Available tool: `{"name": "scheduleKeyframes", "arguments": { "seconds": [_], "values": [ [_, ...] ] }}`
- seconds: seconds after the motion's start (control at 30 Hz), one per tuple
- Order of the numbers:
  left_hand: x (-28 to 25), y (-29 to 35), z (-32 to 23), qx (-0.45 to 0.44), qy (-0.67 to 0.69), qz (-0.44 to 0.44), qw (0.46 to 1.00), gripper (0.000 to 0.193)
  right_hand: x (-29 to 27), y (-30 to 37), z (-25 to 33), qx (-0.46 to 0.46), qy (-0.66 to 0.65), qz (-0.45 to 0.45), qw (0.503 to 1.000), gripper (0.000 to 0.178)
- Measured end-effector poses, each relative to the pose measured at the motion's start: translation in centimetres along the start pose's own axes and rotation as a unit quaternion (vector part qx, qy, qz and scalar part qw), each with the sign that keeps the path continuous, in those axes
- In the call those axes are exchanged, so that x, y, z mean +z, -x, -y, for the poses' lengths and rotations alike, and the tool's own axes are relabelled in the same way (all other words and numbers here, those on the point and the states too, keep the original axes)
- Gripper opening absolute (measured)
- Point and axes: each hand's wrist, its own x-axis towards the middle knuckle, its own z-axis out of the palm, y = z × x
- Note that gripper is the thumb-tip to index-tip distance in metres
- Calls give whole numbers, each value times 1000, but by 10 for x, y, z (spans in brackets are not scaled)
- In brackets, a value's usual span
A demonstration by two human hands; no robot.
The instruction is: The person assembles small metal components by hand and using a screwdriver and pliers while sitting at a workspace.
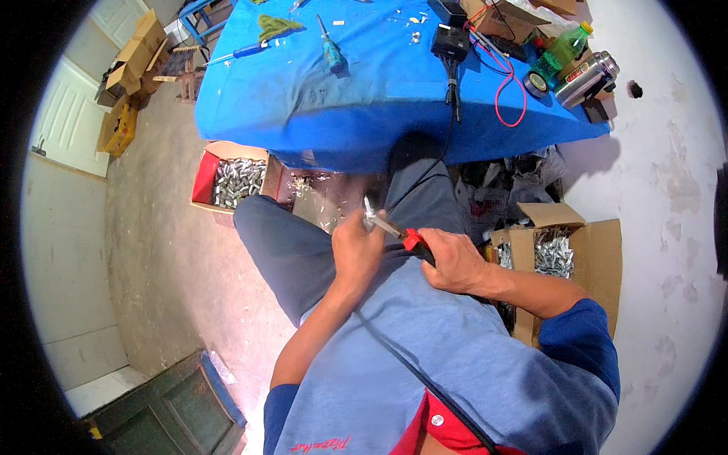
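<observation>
My left hand (356,246) is closed, fingers pinching a small silvery-white metal piece (368,208) above my lap. In my right hand (457,262) is a black-handled tool with a red collar (412,240) and a metal shaft. The shaft points left and meets the piece at my left fingertips; its exact kind is too small to tell. A red-and-brown open box (204,179) of many small silvery metal pieces stands on the floor, left of my knees. To my right, an open cardboard box (605,250) holds more shiny metal parts.
Ahead is a table under a blue cloth (364,121). On it lie a teal-handled screwdriver (332,54), a blue-handled screwdriver (250,51), a green cloth (277,27), a black box (450,43) with cables, a green bottle (567,48) and a steel flask (587,80). A wall (667,227) borders the right.
</observation>
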Motion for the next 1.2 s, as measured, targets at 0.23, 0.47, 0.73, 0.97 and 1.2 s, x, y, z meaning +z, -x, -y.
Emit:
{"name": "scheduleKeyframes", "arguments": {
  "seconds": [0.23,0.47,0.73,0.97,1.2],
  "values": [
    [2,7,9,17,17,-2,1000,26,-33,-23,-13,113,-189,299,929,31],
    [0,7,1,11,-30,36,999,23,-63,-34,-22,199,-418,355,812,38],
    [2,8,8,6,-13,37,999,22,-64,-33,-22,217,-458,395,766,43],
    [3,8,8,2,-8,36,999,21,-66,-34,-21,229,-466,411,749,42],
    [2,7,5,16,-19,43,999,16,-58,-33,-27,227,-498,409,731,37]
  ]
}}
